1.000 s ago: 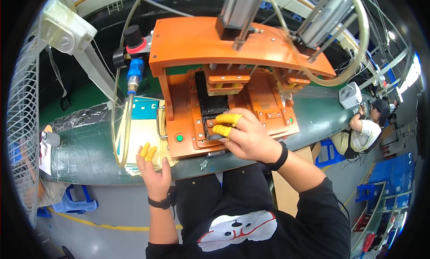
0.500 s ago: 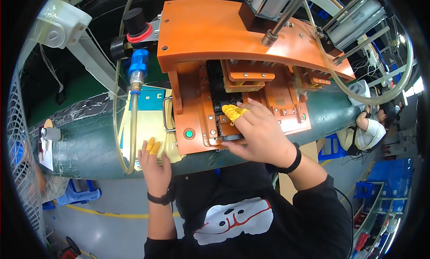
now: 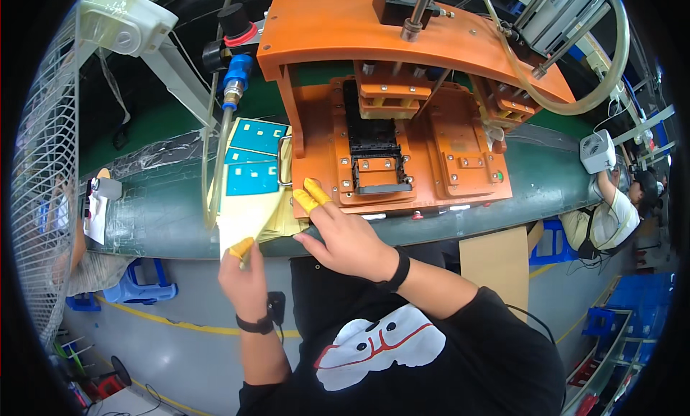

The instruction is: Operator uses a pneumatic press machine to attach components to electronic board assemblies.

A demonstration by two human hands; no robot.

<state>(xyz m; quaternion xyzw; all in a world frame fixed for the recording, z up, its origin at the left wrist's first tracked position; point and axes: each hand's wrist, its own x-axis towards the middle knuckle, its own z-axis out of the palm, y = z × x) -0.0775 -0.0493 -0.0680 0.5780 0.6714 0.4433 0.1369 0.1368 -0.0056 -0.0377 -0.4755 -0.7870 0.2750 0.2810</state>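
Observation:
My left hand (image 3: 243, 281), with yellow finger cots, pinches the near end of a pale yellow backing sheet (image 3: 250, 218). Blue rectangular pads (image 3: 251, 179) with small cutouts lie on the sheet's upper part. My right hand (image 3: 348, 243), also wearing yellow finger cots, is held low over the front left corner of an orange press (image 3: 309, 161). Its fingers point toward the sheet stack with the thumb apart, and nothing shows in it. A black rectangular plastic frame (image 3: 372, 139) sits in the press's left fixture, beneath the raised press head.
A metal handle (image 3: 284, 161) borders the sheets. A clear hose hangs from a blue air fitting (image 3: 238, 72) at their left. Further left is a fan guard (image 3: 50, 164). Cardboard (image 3: 496, 265) stands below the green bench edge (image 3: 431, 225). Another person (image 3: 607, 215) sits at far right.
My right hand has left the black frame and moved left to the press's front corner. My left hand has closed on the sheet's near end, and more blue pads show. The view has shifted.

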